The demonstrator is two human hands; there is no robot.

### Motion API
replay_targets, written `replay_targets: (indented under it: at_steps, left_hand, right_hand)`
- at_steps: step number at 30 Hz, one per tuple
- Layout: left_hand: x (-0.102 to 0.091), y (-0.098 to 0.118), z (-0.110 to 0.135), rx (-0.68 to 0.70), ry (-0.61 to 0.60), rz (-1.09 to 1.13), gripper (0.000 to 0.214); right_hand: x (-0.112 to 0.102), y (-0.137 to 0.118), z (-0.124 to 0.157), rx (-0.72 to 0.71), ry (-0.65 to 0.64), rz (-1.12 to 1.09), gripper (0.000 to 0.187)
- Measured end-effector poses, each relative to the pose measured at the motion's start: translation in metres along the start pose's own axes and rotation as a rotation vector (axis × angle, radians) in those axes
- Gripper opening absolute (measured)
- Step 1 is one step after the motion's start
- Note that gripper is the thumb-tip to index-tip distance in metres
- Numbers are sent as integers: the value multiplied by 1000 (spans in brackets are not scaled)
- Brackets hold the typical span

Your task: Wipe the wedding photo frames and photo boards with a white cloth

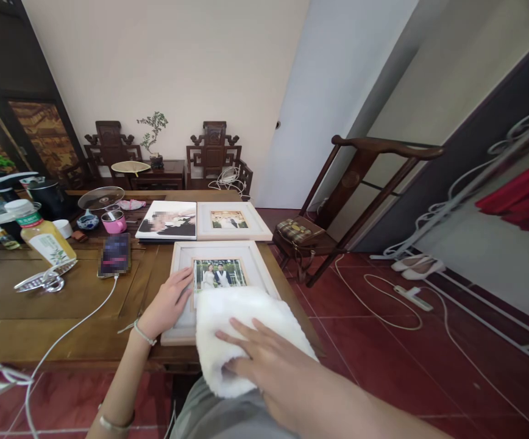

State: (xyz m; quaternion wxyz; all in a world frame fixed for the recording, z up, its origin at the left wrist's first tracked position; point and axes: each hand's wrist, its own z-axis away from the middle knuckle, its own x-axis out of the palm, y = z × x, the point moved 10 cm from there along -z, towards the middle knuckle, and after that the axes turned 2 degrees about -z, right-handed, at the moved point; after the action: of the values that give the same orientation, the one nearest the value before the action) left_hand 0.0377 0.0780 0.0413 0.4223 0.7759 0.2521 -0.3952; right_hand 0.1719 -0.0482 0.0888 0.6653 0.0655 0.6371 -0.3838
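Observation:
A white-framed photo (pixel 221 256) lies flat on the wooden table (pixel 63 311) near its right edge. My left hand (pixel 166 305) rests flat on the frame's left border, fingers stretched out. My right hand (pixel 258 360) lies on a fluffy white cloth (pixel 241 320) that covers the frame's near part; its fingers are extended over the cloth, the thumb tucked at the cloth's lower edge.
Behind the frame lie another white-framed photo (pixel 234 221) and a photo album (pixel 167 221). A phone (pixel 114 255) on a white cable, a pink cup (pixel 114 222), a juice bottle (pixel 45 238) and a kettle (pixel 47 196) stand left. A wooden chair (pixel 337 207) stands right, on red tiles.

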Motion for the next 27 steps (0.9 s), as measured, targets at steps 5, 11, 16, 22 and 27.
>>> replay_targets:
  at_steps: [5,11,16,22,27]
  left_hand:
    - [0,0,0,17,9,11,42]
    - [1,-2,0,-2,0,27,41]
    - [-1,-1,0,-15,-4,39,41]
    - [0,-2,0,2,10,32,41]
    - [1,-3,1,-4,23,22,40]
  right_hand:
    - [-7,41,-37,32,173,44,71]
    - [-37,102,-75,97,352,195,74]
    - [-56,124,-100,156,376,333,82]
    - [-37,98,-105,169,212,349,76]
    - [-13,50,-59,142,57,283,70]
